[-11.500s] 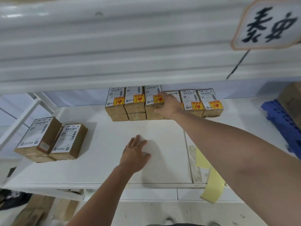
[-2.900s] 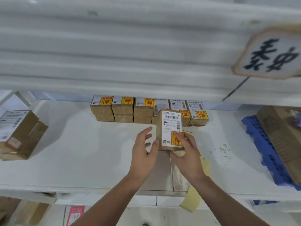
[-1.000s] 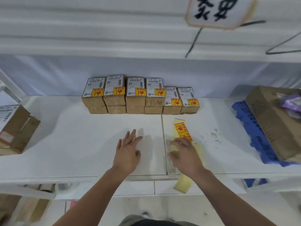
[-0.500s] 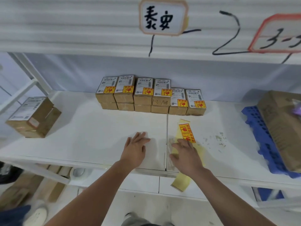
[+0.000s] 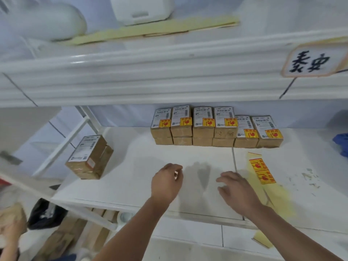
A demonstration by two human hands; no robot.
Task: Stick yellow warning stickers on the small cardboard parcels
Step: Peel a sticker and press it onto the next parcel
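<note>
A row of small cardboard parcels (image 5: pixel 214 127) stands at the back of the white shelf (image 5: pixel 143 161), each top one bearing a yellow warning sticker. Two more parcels (image 5: pixel 90 157) without yellow stickers are stacked at the left. A yellow backing strip (image 5: pixel 262 173) with two stickers lies at the right and hangs over the front edge. My left hand (image 5: pixel 166 182) hovers above the shelf's middle with fingers loosely curled, holding nothing. My right hand (image 5: pixel 235 191) hovers beside it, fingers relaxed, just left of the strip.
A shelf beam with a handwritten sign (image 5: pixel 312 61) hangs low overhead. A blue pallet edge (image 5: pixel 341 144) shows at far right. Below left are a black bag (image 5: pixel 45 213), cardboard pieces and another person's hand (image 5: pixel 11 228).
My view has swung left. My left hand has lifted off the shelf and curled its fingers. My right hand has left the sticker strip and moved left.
</note>
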